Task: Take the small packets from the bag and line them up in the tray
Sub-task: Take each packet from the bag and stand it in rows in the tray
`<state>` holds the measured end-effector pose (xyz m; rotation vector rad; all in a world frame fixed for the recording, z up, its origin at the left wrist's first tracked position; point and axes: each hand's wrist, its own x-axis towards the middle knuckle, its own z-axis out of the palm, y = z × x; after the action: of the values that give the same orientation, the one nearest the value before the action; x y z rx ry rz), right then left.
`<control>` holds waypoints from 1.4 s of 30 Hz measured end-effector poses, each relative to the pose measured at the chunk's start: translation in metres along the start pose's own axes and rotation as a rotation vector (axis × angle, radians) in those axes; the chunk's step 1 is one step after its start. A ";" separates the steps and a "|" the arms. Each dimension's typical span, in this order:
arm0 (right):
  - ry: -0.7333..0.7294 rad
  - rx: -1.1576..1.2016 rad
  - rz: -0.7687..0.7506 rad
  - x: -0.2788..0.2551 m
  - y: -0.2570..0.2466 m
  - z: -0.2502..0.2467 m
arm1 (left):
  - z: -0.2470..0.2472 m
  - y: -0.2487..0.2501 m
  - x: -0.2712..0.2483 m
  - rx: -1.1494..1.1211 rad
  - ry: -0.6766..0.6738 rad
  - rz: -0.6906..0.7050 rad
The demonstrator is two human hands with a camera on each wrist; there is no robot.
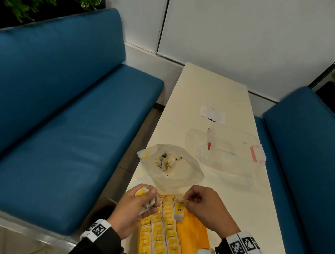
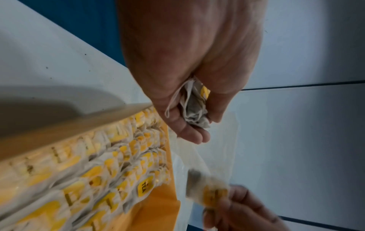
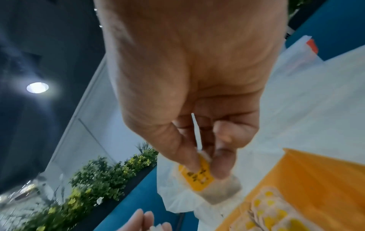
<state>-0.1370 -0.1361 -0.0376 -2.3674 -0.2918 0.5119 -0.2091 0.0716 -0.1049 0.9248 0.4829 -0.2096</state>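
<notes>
An orange tray (image 1: 193,237) near the table's front edge holds three rows of yellow-labelled tea packets (image 1: 159,241). My left hand (image 1: 136,205) grips a bunch of packets (image 2: 194,107) over the tray's far left corner. My right hand (image 1: 196,200) pinches one tea packet (image 1: 178,211) by its top above the tray's far end, beside the third row; the same tea packet (image 3: 201,178) hangs from thumb and fingers in the right wrist view. A translucent plastic bag (image 1: 171,166) with several packets inside lies just beyond the tray (image 2: 158,201).
A clear plastic container (image 1: 228,148) with red clips lies on the cream table (image 1: 238,201) to the right of the bag. A white paper slip (image 1: 211,113) lies farther back. Blue benches (image 1: 63,135) flank the table on both sides.
</notes>
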 end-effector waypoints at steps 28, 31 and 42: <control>-0.197 -0.264 0.320 0.034 0.047 0.054 | -0.038 -0.018 0.029 0.749 0.358 0.222; -0.160 -0.222 0.335 0.033 0.049 0.060 | -0.044 -0.021 0.032 0.775 0.364 0.213; 0.049 -0.142 0.291 0.029 0.051 0.071 | -0.046 -0.016 0.036 0.779 0.307 0.189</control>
<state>-0.1380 -0.1225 -0.1286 -2.5725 0.0426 0.5827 -0.1981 0.1006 -0.1565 1.7735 0.6041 -0.0777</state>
